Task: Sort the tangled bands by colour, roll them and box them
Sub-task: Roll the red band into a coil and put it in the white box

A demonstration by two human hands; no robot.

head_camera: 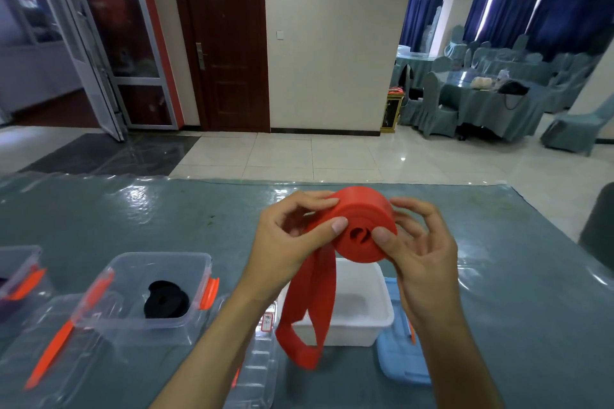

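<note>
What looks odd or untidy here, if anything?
Little. The red band is only part rolled: both hands, left hand and right hand, hold the coil while a loose tail dangles over the white box. A black roll sits neatly boxed.

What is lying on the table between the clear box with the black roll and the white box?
In the head view, a clear lid lies between the clear box and the white box.
</note>
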